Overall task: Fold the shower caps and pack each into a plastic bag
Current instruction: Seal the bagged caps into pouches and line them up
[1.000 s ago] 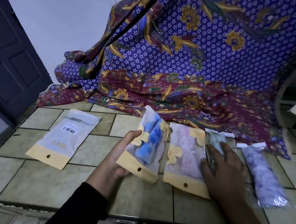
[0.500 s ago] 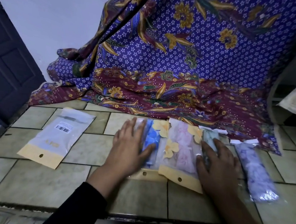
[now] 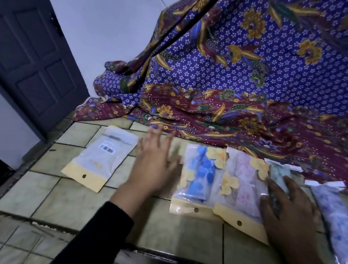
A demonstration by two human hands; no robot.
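Hovering open and empty, left hand [image 3: 154, 168] — right hand [image 3: 287, 208] flat on bags [image 3: 242, 189] — batik cloth [image 3: 258, 86] behind.

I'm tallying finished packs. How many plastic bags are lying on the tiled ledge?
5. A barcoded bag lies far left, apart; the blue-cap bag mid-row; the pink-cap bag beside it; a greenish bag partly under the right hand; a purple-cap bag far right.

Tiled ledge [image 3: 60, 197]: 5 packed bags [image 3: 100, 158] (flat), batik cloth [image 3: 244, 121].
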